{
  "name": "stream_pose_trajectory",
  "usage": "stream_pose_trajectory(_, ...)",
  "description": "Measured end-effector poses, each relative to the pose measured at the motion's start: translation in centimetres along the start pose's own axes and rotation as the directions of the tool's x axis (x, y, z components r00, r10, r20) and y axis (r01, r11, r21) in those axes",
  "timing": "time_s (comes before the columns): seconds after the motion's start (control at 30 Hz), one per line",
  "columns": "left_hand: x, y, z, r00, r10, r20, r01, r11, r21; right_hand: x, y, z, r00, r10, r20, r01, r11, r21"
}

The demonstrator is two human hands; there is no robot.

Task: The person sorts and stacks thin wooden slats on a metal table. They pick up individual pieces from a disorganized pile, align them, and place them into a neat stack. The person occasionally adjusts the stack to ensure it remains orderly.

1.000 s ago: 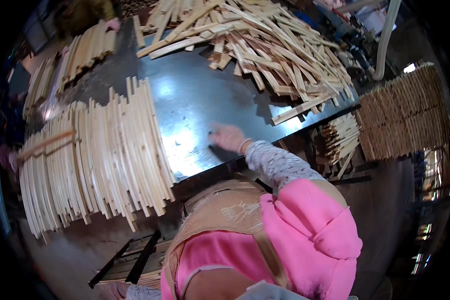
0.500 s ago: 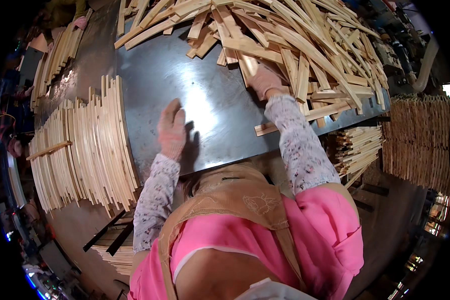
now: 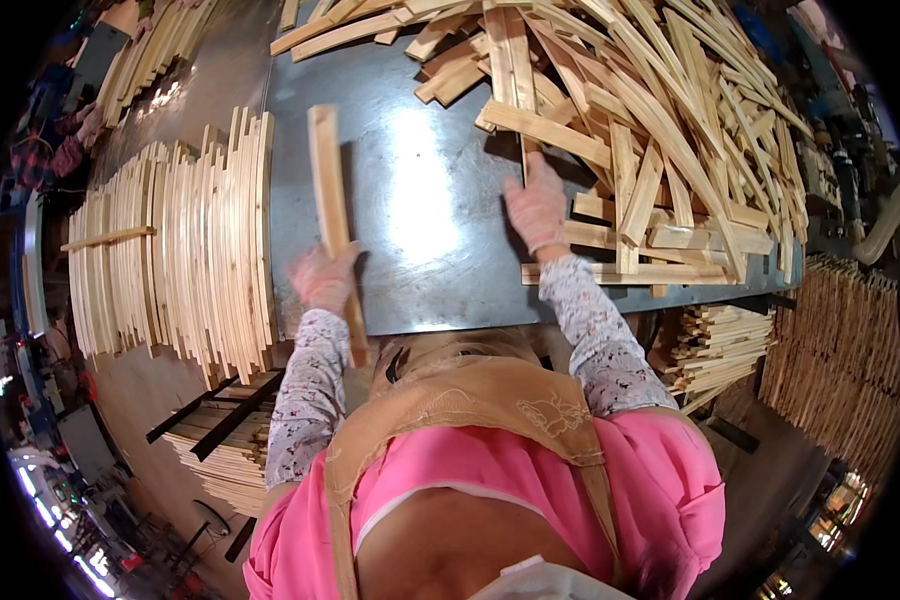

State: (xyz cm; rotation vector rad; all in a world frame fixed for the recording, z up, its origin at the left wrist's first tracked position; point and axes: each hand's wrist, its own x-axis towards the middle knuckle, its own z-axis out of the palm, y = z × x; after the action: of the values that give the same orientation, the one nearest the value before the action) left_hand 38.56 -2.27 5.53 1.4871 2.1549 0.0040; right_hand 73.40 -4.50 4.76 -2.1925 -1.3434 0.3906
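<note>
My left hand (image 3: 325,280), in a pale knit glove, is closed round a wooden slat (image 3: 328,185) near the table's left part. The slat stands out lengthwise past my fingers, slightly blurred, its near end by my sleeve. On the right, my gloved right hand (image 3: 538,212) has its thumb and fingers on either side of the near end of another slat (image 3: 522,80), which runs out from the heap of loose slats (image 3: 660,120). That grip is partly hidden by the hand itself.
Rows of slats (image 3: 205,240) lie side by side left of the metal table (image 3: 390,300), with one slat across them. Stacked slats (image 3: 720,345) stand below the table's right edge, beside a tall stack (image 3: 820,350). At the far left a person's arm (image 3: 70,150) shows near more slats.
My left hand, empty before, now holds a slat, blurred by motion. My right hand has drawn back from the heap toward me. The view has shifted a little.
</note>
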Motion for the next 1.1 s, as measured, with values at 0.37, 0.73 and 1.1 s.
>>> stream_pose_trajectory(0.37,7.7,-16.7,-3.8,0.905,0.358,-0.229,-0.222,0.857,0.465,-6.8,-2.5,3.4,0.981,0.187,0.053,-0.194,0.940,0.280)
stream_pose_trajectory(0.73,8.7,-17.7,-4.1,0.940,0.310,-0.145,-0.258,0.920,0.296,-4.9,-13.6,3.9,0.962,-0.012,0.272,0.001,0.999,0.041)
stream_pose_trajectory(1.1,8.6,-19.7,-4.4,0.919,0.351,-0.178,-0.310,0.924,0.223,32.2,-24.5,10.0,0.920,-0.303,0.246,0.385,0.811,-0.440)
